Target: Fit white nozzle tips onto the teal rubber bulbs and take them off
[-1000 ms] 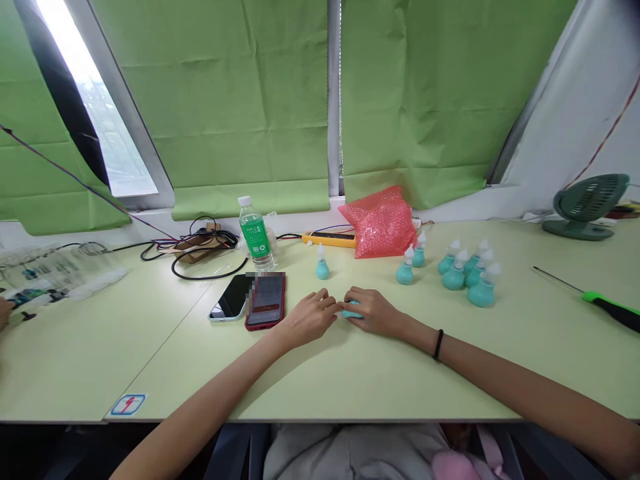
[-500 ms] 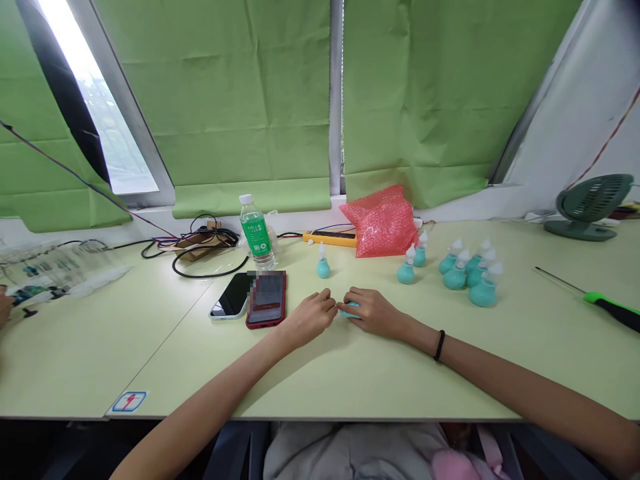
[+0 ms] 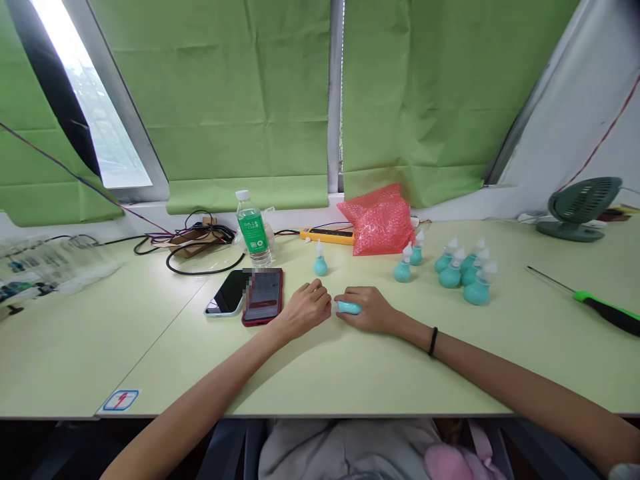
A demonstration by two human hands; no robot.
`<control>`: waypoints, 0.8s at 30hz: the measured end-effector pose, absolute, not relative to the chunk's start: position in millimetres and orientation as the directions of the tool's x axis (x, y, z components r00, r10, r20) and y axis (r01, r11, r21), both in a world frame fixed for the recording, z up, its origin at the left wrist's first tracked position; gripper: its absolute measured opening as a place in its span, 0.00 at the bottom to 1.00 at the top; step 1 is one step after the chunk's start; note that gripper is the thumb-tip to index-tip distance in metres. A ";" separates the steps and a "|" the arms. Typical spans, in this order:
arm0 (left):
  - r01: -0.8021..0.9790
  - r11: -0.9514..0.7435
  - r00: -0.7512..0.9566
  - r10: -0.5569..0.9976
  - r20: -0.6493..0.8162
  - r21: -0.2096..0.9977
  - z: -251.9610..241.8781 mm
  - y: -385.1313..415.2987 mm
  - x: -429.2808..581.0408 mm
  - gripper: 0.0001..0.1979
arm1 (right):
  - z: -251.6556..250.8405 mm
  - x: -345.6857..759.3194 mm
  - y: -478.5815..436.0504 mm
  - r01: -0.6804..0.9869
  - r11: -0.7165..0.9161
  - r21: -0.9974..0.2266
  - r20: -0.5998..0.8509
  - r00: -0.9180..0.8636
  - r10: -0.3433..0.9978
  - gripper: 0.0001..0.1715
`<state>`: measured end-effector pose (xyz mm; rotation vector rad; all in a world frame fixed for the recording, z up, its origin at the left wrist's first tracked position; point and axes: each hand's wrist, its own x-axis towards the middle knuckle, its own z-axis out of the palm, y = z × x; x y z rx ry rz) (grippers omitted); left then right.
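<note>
My right hand (image 3: 369,309) is wrapped round a teal squeeze bulb (image 3: 349,308), which lies on its side with its end toward my left hand. Most of that bulb is hidden by my fingers. A small gap away, my left hand (image 3: 306,308) is closed with the fingers curled; what it holds, if anything, is hidden. Beyond my hands stands a teal squeeze bulb with a pale pointed nozzle (image 3: 321,265). Several more of these upright bulbs (image 3: 477,290) stand to the right, and two (image 3: 402,270) are closer to the red bubble-wrap bag (image 3: 383,223).
Two phones (image 3: 263,300) lie beside my left forearm, with a water bottle (image 3: 253,230) and tangled black cables (image 3: 200,243) behind. A yellow power strip (image 3: 327,236) lies near the wall. A screwdriver (image 3: 595,303) and a green fan (image 3: 575,210) are at the right.
My hands have drawn slightly apart, and more of the held bulb shows. A person's hand at the far left edge has gone out of view. The view has shifted slightly.
</note>
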<state>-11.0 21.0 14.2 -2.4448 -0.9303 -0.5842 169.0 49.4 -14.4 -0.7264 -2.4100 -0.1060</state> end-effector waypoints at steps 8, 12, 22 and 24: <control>0.759 -0.650 0.467 0.507 0.724 -0.034 6.6 23.6 -11.3 0.05 | -8.6 161.4 42.4 0.539 0.735 -0.412 0.522 -0.521 0.675 0.11; 0.769 -0.639 0.399 0.515 0.759 0.029 8.5 23.2 -12.4 0.04 | -12.5 162.6 44.5 0.540 0.685 -0.489 0.487 -0.482 0.728 0.10; 0.822 -0.541 0.396 0.767 0.506 0.177 5.7 29.3 -19.7 0.05 | -19.6 169.1 64.6 0.459 0.557 -0.693 0.468 -0.302 0.831 0.14; 0.845 -0.516 0.421 0.804 0.420 0.139 -0.6 29.7 -16.0 0.07 | -18.8 168.0 61.8 0.448 0.583 -0.677 0.483 -0.328 0.812 0.13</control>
